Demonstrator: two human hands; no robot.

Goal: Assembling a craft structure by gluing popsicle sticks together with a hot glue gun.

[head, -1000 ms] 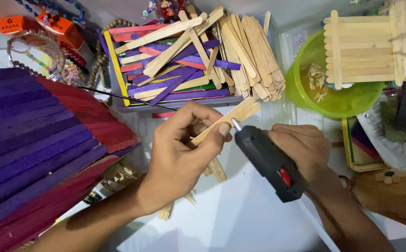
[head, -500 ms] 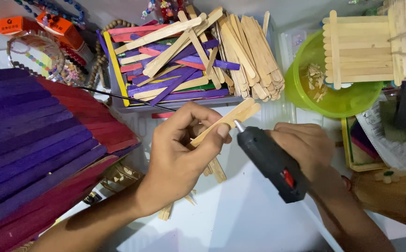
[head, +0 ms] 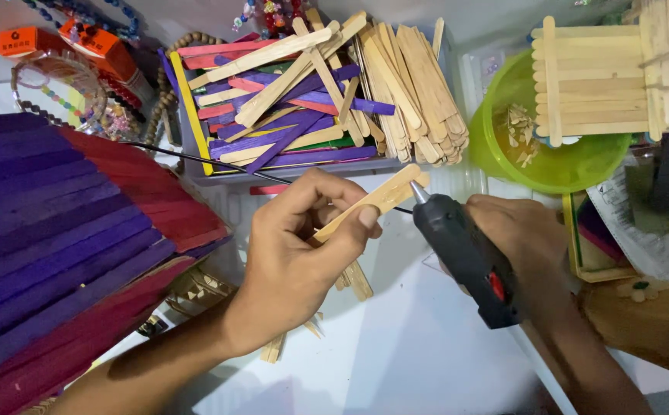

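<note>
Little is shifting since a second ago: the glue gun (head: 469, 257) is creeping slightly toward the wooden stick (head: 376, 198), and its metal tip is now sitting right against the stick's near end. The left hand (head: 300, 250) is pinching that stick between thumb and fingers, holding it tilted up and away from the palm. The right hand (head: 522, 234) is wrapping closed around the black gun body, with the red switch facing up just below the knuckles. Judging from the tip meeting the wood, glue is probably going on at that end, though no bead is showing. Beyond the left fingers, a tray of plain and coloured sticks (head: 303, 100) is lying; beyond the right hand a green bowl (head: 542, 161) is sitting under a small stick panel (head: 588, 77). Left of the left wrist, a purple and red stick fan (head: 65, 246) is spreading out.
</note>
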